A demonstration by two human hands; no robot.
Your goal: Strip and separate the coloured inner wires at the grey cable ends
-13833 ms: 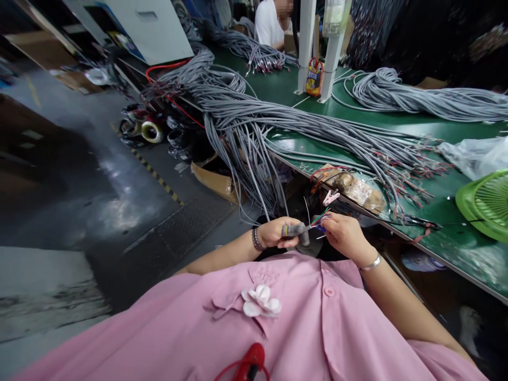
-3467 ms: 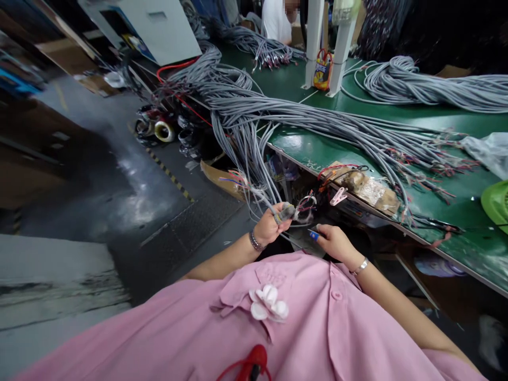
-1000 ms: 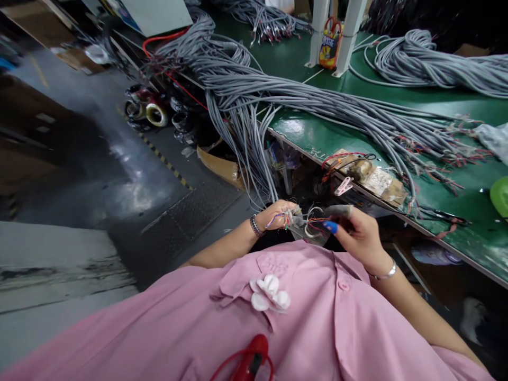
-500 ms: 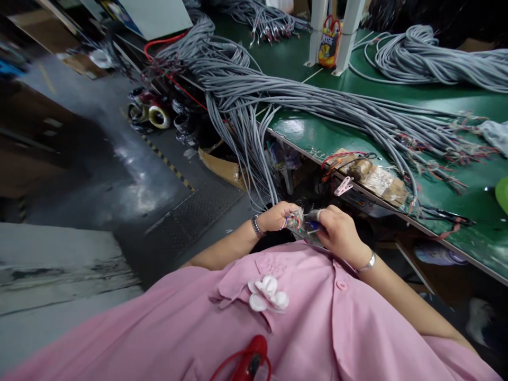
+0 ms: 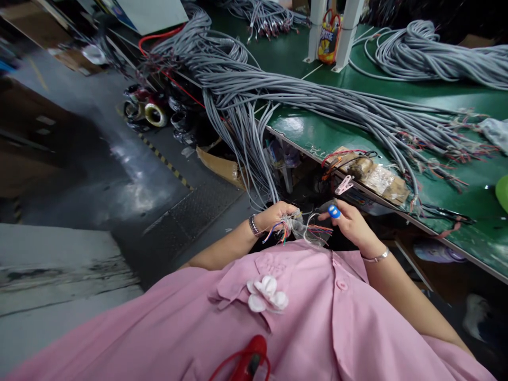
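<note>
In front of my pink shirt, my left hand (image 5: 278, 216) is closed around the ends of several grey cables (image 5: 260, 177) that hang down from the table. Thin coloured wires (image 5: 282, 231) and pale strands fan out below its fingers, and more wires (image 5: 319, 229) point right towards my other hand. My right hand (image 5: 353, 225) is pinched, a little apart from the left. At its fingertips shows a small blue object (image 5: 334, 211) with two pale spots; its kind is unclear. A thin, greyish, see-through patch (image 5: 311, 235) lies behind the wires.
A long bundle of grey cables (image 5: 317, 92) with frayed ends lies across the green table (image 5: 291, 127). At the table edge are a taped cardboard piece (image 5: 375, 180), a pink clip (image 5: 343, 184) and a dark-handled tool (image 5: 446, 214). Wire coils (image 5: 155, 115) lie on the floor at left.
My right hand has moved slightly right, away from my left, and turned so the blue object shows. The coloured wires are now spread out between the hands.
</note>
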